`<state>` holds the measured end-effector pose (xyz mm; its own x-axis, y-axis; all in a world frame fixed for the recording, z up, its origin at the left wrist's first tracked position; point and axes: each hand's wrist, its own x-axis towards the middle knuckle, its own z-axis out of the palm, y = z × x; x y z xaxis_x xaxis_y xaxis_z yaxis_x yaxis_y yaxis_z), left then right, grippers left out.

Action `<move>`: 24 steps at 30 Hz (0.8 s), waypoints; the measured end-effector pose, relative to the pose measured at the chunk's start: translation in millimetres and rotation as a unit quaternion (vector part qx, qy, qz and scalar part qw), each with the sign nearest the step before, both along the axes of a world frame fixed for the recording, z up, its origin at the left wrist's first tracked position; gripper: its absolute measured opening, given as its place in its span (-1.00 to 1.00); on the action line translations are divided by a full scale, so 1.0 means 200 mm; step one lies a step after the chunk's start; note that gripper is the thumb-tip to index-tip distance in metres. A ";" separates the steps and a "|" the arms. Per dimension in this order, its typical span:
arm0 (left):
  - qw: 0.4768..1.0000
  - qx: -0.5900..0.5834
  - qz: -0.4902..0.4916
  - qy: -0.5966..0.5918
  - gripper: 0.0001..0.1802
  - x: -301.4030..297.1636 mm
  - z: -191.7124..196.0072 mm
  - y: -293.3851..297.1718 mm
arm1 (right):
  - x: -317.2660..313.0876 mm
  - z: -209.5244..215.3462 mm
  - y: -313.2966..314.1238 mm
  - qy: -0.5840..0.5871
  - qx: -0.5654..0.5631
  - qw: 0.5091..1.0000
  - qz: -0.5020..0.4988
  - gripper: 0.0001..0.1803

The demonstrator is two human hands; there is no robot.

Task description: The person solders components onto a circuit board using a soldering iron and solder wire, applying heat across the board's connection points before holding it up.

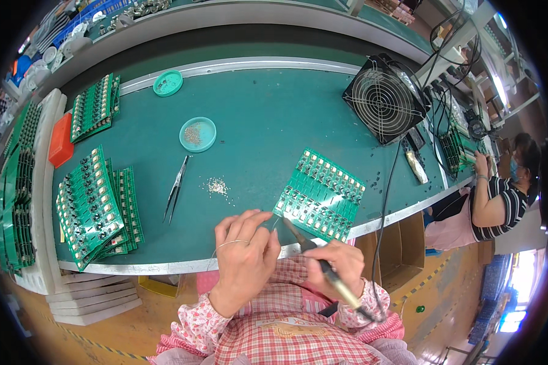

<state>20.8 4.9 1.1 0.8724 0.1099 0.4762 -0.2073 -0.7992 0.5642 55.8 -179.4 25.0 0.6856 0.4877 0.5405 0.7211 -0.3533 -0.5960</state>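
Observation:
A green circuit board panel (321, 196) with rows of small white and dark parts lies tilted near the table's front edge. My right hand (338, 266) is closed around a soldering iron (299, 236), its tip at the panel's near left corner. My left hand (245, 258) pinches a thin solder wire (276, 222) that loops over the fingers and reaches toward the same corner. Left of the panel, a small heap of tiny pale parts (217, 187) rests on the green table. Tweezers (176, 188) lie beside the heap.
Stacked circuit boards (91, 210) stand at left, near a red box (61, 140). Two round teal dishes (198, 134) (168, 83) sit farther back. A black fan (386, 100) stands at right, with the iron's cord (386, 207) running past. A co-worker (496, 198) sits beyond.

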 end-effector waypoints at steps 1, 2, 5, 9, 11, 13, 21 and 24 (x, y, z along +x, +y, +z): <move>1.000 -0.002 0.003 -0.001 -0.86 0.00 0.00 0.00 | -0.01 0.02 -0.01 0.030 0.037 0.999 -0.023 -0.80; 1.000 -0.003 0.007 -0.002 -0.86 -0.01 0.01 0.00 | -0.03 0.03 -0.02 0.061 0.075 0.994 -0.045 -0.83; 1.000 -0.010 0.004 -0.007 -0.86 0.00 0.02 -0.02 | -0.05 0.00 -0.08 0.122 0.102 0.984 -0.082 -0.92; 1.000 -0.005 -0.009 -0.007 -0.85 0.04 0.02 -0.06 | -0.05 0.00 -0.09 0.141 0.132 0.974 -0.115 -0.95; 1.000 -0.002 -0.004 -0.011 -0.85 0.05 0.01 -0.07 | -0.03 -0.01 -0.09 0.105 0.109 0.983 -0.106 -0.94; 1.000 0.000 -0.001 -0.013 -0.84 0.06 0.00 -0.08 | -0.01 -0.02 -0.08 0.049 0.086 0.993 -0.069 -0.88; 1.000 0.011 0.009 -0.006 -0.84 0.07 0.00 -0.08 | 0.01 -0.02 -0.05 0.046 0.050 0.997 -0.045 -0.80; 1.000 0.017 0.009 -0.004 -0.85 0.07 0.01 -0.09 | 0.02 -0.01 -0.04 0.017 0.025 0.999 -0.039 -0.92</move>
<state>34.0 -12.4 2.5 0.8665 0.1086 0.4872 -0.1980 -0.8213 0.5351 59.6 -187.1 22.8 0.7382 0.4052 0.5394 0.6723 -0.3760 -0.6376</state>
